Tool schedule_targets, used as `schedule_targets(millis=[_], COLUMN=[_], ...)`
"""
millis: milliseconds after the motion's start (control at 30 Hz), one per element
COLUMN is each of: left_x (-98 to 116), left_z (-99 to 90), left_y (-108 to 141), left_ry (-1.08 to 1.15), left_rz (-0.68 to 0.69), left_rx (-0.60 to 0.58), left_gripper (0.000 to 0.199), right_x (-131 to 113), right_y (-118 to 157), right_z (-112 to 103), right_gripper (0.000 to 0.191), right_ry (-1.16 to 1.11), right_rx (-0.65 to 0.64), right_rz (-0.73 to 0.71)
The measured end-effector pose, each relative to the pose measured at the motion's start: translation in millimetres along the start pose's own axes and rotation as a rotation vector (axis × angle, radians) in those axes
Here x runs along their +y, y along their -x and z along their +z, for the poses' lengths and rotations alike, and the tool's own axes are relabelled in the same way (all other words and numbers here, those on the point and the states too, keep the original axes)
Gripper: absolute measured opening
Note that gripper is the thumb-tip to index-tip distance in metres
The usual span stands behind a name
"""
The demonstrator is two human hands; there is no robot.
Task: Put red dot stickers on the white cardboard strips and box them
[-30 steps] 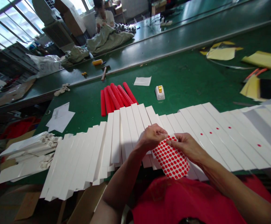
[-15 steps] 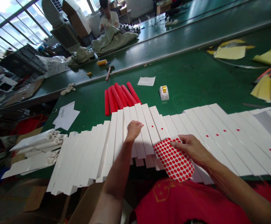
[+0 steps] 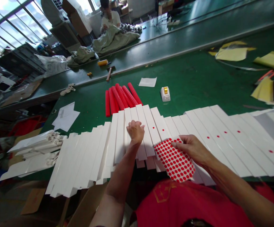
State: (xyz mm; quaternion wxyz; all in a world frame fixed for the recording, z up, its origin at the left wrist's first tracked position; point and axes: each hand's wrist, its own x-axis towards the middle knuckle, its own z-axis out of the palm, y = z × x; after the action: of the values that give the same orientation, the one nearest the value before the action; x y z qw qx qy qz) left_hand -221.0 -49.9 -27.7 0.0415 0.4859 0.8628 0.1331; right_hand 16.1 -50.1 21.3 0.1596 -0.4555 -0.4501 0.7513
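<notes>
My left hand [image 3: 136,131] rests on a white carton [image 3: 141,148] in the middle of the row. Its fingers are curled, and what they hold, if anything, is hidden. In my right hand [image 3: 191,148] is a sheet of red dot stickers [image 3: 174,162], pinched between thumb and fingers at its upper right corner. The sheet lies over the near ends of some cartons. Long, narrow white cartons overlap side by side along the table edge. Single red dots show on several of them, including one dot [image 3: 153,127] just right of my left hand.
Red ribbed tubes [image 3: 120,97] lie behind the cartons, with a tape dispenser [image 3: 165,94] to their right. White papers [image 3: 66,116] and flat white pieces [image 3: 33,154] are at left, yellow sheets [image 3: 231,53] at right. A person [image 3: 111,20] sits beyond the conveyor [image 3: 137,53].
My left hand has turned and shifted slightly right over the carton. The red dot seen at its fingertips earlier is now out of sight. My right hand still holds the sheet.
</notes>
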Motion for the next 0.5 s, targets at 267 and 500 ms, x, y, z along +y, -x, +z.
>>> schedule_targets(millis=[267, 500], left_x=[38, 45], left_z=[-33.6, -35.1], left_y=[32, 38], left_ry=[0.739, 0.767], left_rz=[0.289, 0.339], left_rx=[-0.513, -0.538], left_gripper=[0.021, 0.017], right_x=[-3, -1], right_y=[0, -1], right_z=[1, 0], right_gripper=[0.031, 0.033], right_ry=[-0.025, -0.005], right_rx=[-0.007, 0.009], right_rz=[0.020, 0.012])
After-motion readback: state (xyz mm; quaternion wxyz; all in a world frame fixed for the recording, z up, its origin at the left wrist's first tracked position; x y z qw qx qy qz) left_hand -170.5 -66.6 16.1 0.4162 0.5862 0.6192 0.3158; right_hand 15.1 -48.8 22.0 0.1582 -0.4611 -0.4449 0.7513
